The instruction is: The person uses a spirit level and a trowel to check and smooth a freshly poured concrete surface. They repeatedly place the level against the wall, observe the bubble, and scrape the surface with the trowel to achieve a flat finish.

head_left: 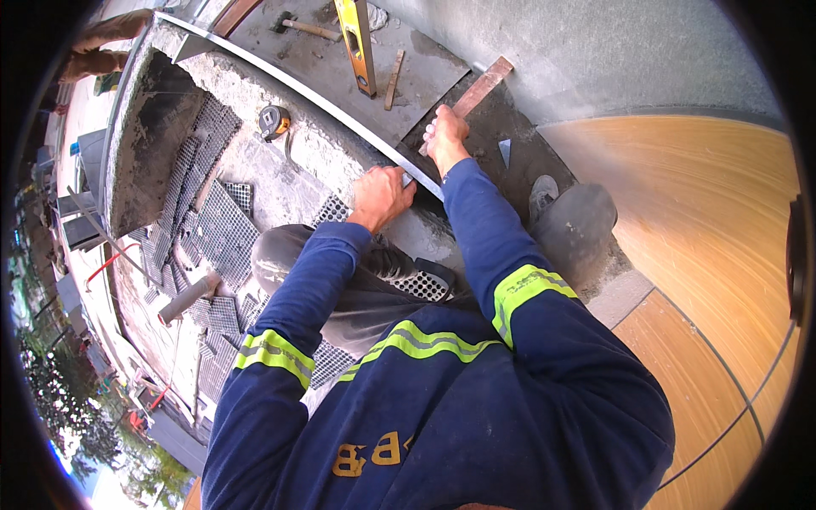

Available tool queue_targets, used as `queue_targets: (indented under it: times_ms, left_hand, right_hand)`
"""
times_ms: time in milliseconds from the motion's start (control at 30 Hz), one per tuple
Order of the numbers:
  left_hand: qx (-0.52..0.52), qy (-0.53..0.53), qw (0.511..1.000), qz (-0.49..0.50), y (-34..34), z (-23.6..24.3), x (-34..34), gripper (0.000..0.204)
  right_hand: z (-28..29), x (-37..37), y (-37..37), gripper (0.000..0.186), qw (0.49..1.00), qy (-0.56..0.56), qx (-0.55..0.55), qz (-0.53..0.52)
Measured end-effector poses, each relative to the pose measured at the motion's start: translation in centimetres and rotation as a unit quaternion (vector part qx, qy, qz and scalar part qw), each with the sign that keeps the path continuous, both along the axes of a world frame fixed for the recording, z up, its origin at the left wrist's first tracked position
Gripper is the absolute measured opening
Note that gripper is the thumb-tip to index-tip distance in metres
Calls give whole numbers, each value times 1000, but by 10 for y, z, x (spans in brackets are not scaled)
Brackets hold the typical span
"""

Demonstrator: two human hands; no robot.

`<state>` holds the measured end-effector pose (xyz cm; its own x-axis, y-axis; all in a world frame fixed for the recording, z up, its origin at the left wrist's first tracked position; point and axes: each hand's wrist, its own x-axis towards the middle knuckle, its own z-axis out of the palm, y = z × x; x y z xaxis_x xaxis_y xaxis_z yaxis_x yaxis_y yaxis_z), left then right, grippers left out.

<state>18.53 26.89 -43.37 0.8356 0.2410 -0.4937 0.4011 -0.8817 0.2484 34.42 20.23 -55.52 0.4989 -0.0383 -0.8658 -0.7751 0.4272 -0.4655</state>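
Observation:
A long, pale metal straightedge runs diagonally from the far left to between my arms, along the edge of a rough concrete ledge. My left hand is closed at its near end, with fingers curled at the edge. A small silvery bit shows by those fingertips. My right hand grips a reddish-brown strip of wood, which slants up toward the grey wall. Under it lies a dark, damp-looking patch of floor. Beyond, a yellow spirit level rests near a thin wooden stick.
A tape measure sits on the ledge. Black perforated plastic mats and a cardboard-coloured tube lie at left. A wooden-handled hammer is at the back. A curved wood-look panel closes the right side. Another person's arms show far left.

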Motion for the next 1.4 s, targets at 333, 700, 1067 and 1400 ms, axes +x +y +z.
queue_targets:
  times_ms: [333, 700, 1067, 1400]
  left_hand:
    - [-8, -3, 1000, 10, 0, -3, -3, 38]
    - [-13, 11, 1000, 23, 0, 1, 2, 36]
    - [4, 1, 1000, 7, 1, -9, -1, 38]
    - [-12, 65, 998, -16, 7, -5, 6, 47]
  right_hand:
    - [2, -4, -9, 18, 1000, -8, 15, 13]
    - [19, -25, 5, 20, 999, -17, 22, 34]
    - [19, -24, 11, 24, 999, -23, 27, 14]
    - [17, -27, 11, 14, 998, -38, 32, 23]
